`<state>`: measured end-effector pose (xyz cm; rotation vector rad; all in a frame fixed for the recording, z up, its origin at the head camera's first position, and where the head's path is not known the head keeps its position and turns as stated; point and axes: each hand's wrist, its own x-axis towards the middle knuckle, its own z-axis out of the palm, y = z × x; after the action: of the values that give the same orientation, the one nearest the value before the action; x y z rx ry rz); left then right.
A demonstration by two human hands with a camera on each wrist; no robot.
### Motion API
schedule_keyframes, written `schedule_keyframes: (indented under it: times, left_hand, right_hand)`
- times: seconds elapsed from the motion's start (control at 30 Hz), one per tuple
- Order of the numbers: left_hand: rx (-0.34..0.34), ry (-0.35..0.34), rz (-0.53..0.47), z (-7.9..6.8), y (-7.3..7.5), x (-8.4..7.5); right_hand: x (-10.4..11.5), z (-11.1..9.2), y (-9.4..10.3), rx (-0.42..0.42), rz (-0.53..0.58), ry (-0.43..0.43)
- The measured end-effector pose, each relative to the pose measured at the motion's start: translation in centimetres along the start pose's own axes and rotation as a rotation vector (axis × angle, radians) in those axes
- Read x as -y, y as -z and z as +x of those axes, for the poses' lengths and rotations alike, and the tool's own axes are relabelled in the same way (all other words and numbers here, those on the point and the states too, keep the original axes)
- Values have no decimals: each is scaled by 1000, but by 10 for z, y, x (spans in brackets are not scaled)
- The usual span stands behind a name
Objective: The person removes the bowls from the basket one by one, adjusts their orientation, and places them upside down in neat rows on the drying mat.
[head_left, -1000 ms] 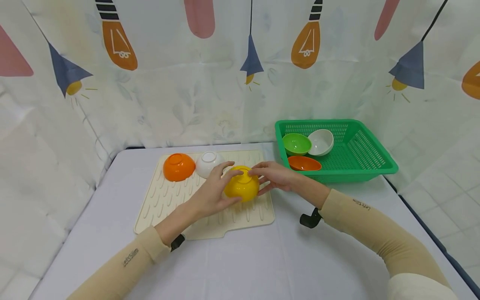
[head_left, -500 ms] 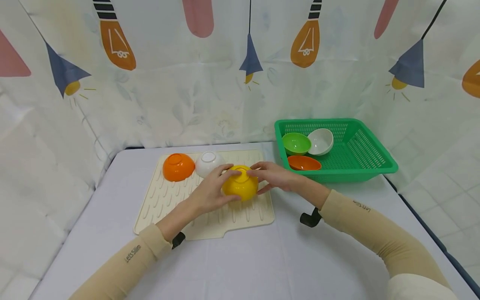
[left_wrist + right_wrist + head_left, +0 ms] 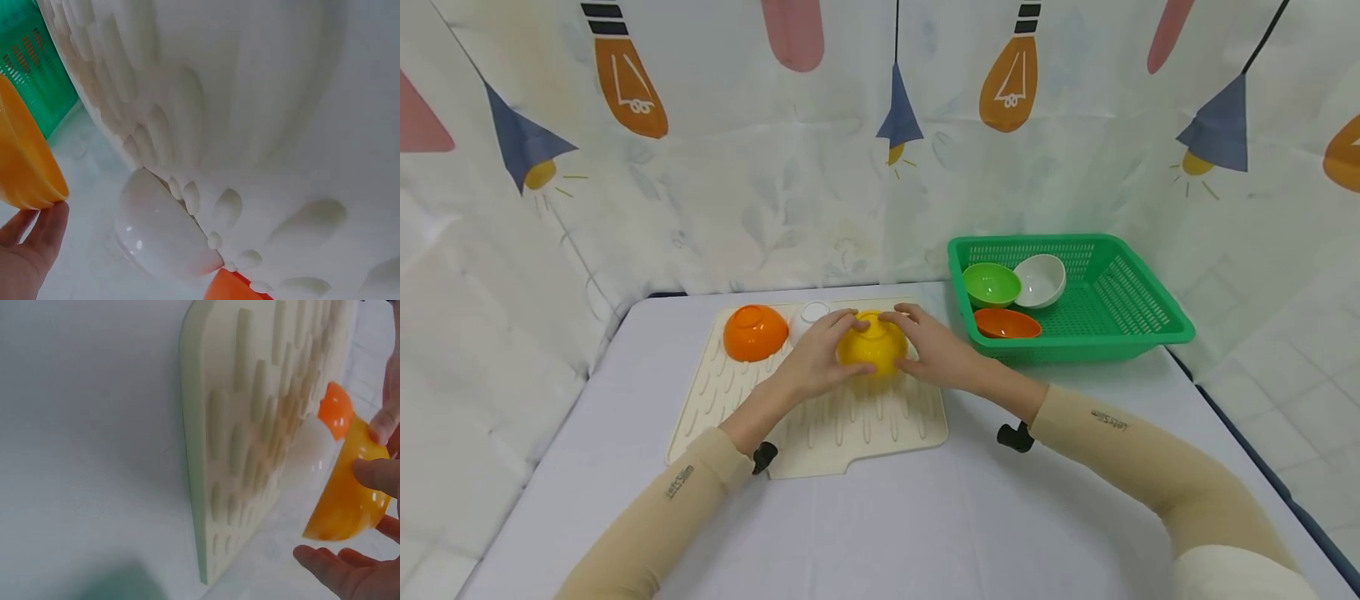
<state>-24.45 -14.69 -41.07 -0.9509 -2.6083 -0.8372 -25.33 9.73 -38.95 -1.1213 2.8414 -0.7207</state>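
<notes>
A yellow bowl point(image 3: 874, 348) is held upside down above the cream ribbed mat point(image 3: 865, 433), slightly blurred in the head view. From its left side my left hand point(image 3: 812, 358) grips it, with fingers near the base ring and thumb lower down; in the left wrist view fingertips point(image 3: 53, 215) meet its rim. My right hand point(image 3: 951, 357) curls round the opposite side; some of its digits point(image 3: 325, 565) show a gap from the bowl in the right wrist view. Behind, an upturned orange bowl point(image 3: 755, 333) and an upturned white bowl point(image 3: 808, 317) rest on the mat, the white one partly hidden.
A green basket point(image 3: 1120, 340) stands at the back right of the white-covered table point(image 3: 910, 525). Inside are a lime-green bowl point(image 3: 992, 286), a white bowl point(image 3: 1041, 282) and a dark orange bowl point(image 3: 1007, 323). A patterned curtain point(image 3: 820, 192) hangs behind the table.
The yellow bowl has moved slightly away from me and left, carried by both hands. My right hand has come closer round it. The other bowls stay put.
</notes>
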Motion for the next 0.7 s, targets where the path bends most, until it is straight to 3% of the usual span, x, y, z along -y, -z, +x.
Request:
schedule_keyframes:
  times: [0.2,0.43,0.7]
  left_hand:
    - [15,46,14,17,-8,9]
    - [37,54,38,37,-17,22]
    - [79,128,38,50,-27,34]
  right_hand:
    - [-1,13,-4,40,-29,-63]
    - [-14,30,-9,-3,-33,-84]
    - [-22,45,-21,-6,-7,-139]
